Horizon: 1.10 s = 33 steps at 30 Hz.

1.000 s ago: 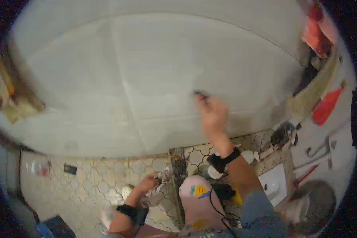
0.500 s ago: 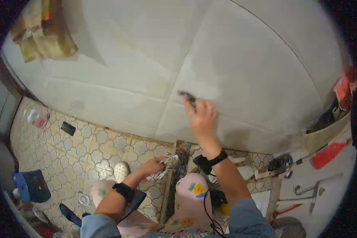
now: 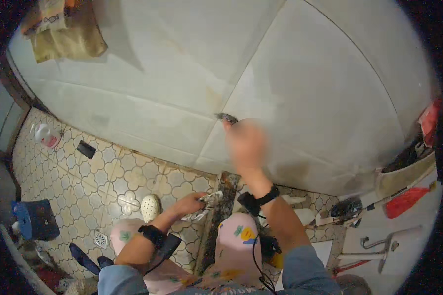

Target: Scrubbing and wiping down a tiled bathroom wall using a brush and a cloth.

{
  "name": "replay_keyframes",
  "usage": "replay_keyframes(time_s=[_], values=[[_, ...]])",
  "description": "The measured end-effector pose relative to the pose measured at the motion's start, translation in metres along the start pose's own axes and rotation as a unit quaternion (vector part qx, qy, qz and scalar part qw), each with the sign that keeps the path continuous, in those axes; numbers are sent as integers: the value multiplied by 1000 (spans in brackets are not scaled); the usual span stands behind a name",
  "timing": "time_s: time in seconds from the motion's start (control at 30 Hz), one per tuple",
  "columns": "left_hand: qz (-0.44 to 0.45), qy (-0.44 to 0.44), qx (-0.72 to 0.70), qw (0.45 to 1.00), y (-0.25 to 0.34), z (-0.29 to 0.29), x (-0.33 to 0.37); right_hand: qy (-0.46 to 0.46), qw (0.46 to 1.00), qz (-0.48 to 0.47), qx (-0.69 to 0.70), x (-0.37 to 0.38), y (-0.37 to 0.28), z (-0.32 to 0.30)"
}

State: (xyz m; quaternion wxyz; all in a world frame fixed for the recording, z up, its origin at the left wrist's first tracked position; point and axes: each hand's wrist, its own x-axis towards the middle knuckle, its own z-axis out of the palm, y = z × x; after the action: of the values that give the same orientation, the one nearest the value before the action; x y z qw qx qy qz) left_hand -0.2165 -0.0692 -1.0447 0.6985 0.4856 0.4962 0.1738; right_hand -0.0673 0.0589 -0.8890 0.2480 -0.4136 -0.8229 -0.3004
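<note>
My right hand (image 3: 247, 143), blurred by motion, reaches up to the pale tiled wall (image 3: 305, 98). Its fingers are closed around a small dark scrubber (image 3: 228, 117), bristly along its edge, which lies against the wall beside a tile joint. Most of the scrubber is hidden by the hand. Lower down, my left hand (image 3: 189, 204) grips a crumpled white-grey cloth (image 3: 207, 202) between my knees, next to a dark, worn stone sill (image 3: 226, 189).
A cream clog (image 3: 150, 208) stands on the patterned floor, near a floor drain (image 3: 101, 240). Farther left are a white jug (image 3: 47, 135), a dark flat block (image 3: 86, 149) and a blue bin (image 3: 36, 220). At right hangs a white sink (image 3: 403, 246) below a red cloth (image 3: 407, 202).
My right hand has shifted slightly with the scrubber, which now lies flatter beside the tile joint. My left hand stays on the cloth. The whole view has tilted a little.
</note>
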Motion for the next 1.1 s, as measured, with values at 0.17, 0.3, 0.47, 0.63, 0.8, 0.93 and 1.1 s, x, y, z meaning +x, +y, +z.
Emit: replay_keyframes(time_s=[0.17,0.3,0.47,0.63,0.8,0.93,1.1], values=[[38,-9,-7,999,-5,1,4,13,999,26,-31,-5,-2,2],[87,6,7,996,-12,3,11,6,1000,14,-1,-3,-7,6],[96,-3,10,995,-15,5,16,-60,998,7,9,-3,0,2],[57,-39,-14,997,-3,2,5,-16,997,78,-25,-4,7,-5],[76,-8,9,997,17,3,-6,-59,997,-32,-43,5,1,-8],[97,8,51,994,19,4,-6,59,998,-23,-19,17,-1,-13],[61,3,33,998,11,4,2,45,996,33,-67,25,2,-18]])
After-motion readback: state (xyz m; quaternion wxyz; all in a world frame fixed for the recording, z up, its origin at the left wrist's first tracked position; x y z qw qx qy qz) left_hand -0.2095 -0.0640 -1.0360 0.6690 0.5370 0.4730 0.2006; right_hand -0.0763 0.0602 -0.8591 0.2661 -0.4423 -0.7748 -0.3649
